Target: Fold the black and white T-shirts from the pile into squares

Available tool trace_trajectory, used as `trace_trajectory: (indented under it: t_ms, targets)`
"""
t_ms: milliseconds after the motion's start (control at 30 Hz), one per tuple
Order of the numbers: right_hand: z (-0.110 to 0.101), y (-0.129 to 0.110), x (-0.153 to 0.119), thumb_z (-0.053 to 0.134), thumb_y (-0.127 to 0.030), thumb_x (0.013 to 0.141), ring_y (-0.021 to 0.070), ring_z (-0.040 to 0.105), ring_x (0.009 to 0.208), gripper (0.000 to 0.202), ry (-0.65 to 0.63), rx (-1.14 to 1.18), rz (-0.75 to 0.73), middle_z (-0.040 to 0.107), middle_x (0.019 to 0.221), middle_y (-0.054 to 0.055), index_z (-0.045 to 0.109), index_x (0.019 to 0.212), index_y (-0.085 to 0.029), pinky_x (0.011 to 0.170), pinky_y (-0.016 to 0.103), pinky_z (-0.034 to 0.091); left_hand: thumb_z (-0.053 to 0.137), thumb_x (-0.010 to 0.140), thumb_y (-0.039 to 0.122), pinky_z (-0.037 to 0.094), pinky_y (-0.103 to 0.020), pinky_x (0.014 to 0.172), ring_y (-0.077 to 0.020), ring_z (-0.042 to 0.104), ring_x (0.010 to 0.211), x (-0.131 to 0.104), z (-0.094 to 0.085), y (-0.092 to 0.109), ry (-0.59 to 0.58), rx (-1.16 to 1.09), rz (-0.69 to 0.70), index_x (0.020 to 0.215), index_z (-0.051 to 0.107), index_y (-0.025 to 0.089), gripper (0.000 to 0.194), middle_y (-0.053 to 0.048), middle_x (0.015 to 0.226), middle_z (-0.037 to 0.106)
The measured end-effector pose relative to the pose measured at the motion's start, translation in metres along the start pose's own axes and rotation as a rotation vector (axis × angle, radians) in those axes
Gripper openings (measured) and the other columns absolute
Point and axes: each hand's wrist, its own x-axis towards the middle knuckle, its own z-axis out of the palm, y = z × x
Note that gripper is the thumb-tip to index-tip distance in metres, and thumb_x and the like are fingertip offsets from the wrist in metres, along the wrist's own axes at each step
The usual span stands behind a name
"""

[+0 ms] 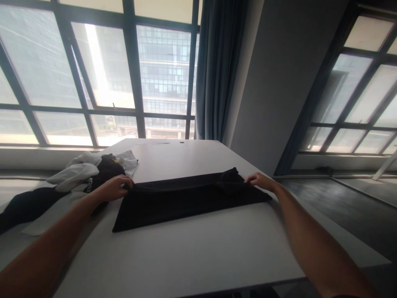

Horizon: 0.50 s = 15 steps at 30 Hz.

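A black garment, partly folded over on itself, lies across the white table; its exact kind does not show. At its left end my left hand pinches the upper layer between thumb and fingers. My right hand grips the same layer at the right end, fingers closed on the edge. Between the two hands the held edge runs in a nearly straight line, with a loose, bunched part near the right. The lower layer rests flat towards me.
A heap of white and black clothes lies on the table's left side. Thin white sheets and a small dark round spot are at the far edge. Beyond stand windows, a blue curtain and a grey pillar.
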Motion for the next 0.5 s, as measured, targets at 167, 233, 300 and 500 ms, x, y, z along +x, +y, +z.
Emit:
trace_trajectory:
  t_ms: [167, 233, 300, 500]
  targets:
    - [-0.005, 0.0, -0.003, 0.053, -0.026, 0.059, 0.0229, 0.066, 0.08, 0.026, 0.04, 0.075, -0.05, 0.073, 0.074, 0.004, 0.075, 0.07, -0.018, 0.084, 0.032, 0.051, 0.061, 0.069, 0.037, 0.048, -0.035, 0.095, -0.0251, 0.063, 0.097, -0.001, -0.004, 0.002, 0.006, 0.003, 0.004, 0.073, 0.07, 0.024, 0.016, -0.005, 0.099, 0.075]
    - [-0.006, 0.001, -0.006, 0.054, -0.025, 0.057, 0.024, 0.066, 0.078, 0.029, -0.102, 0.047, 0.017, 0.073, 0.07, 0.006, 0.077, 0.072, -0.017, 0.08, 0.033, 0.052, 0.064, 0.072, 0.047, 0.048, -0.034, 0.094, -0.0254, 0.063, 0.098, -0.002, -0.005, 0.004, -0.023, -0.023, 0.0, 0.075, 0.072, 0.024, 0.024, -0.005, 0.101, 0.075]
    - [-0.008, 0.002, -0.007, 0.053, -0.025, 0.058, 0.0255, 0.067, 0.08, 0.031, -0.177, 0.017, 0.075, 0.074, 0.073, 0.008, 0.079, 0.073, -0.016, 0.079, 0.034, 0.052, 0.061, 0.077, 0.06, 0.049, -0.032, 0.093, -0.0253, 0.063, 0.098, -0.001, -0.005, 0.006, -0.053, -0.062, -0.015, 0.074, 0.074, 0.025, 0.038, -0.005, 0.103, 0.074]
    - [0.007, 0.005, 0.012, 0.051, -0.034, 0.079, 0.0244, 0.07, 0.082, 0.029, 0.142, -0.163, 0.092, 0.077, 0.088, 0.01, 0.075, 0.081, -0.017, 0.081, 0.034, 0.052, 0.045, 0.082, 0.074, 0.049, -0.034, 0.094, -0.0266, 0.065, 0.098, 0.005, 0.009, 0.004, 0.065, 0.048, -0.098, 0.073, 0.075, 0.024, 0.059, -0.007, 0.1, 0.074]
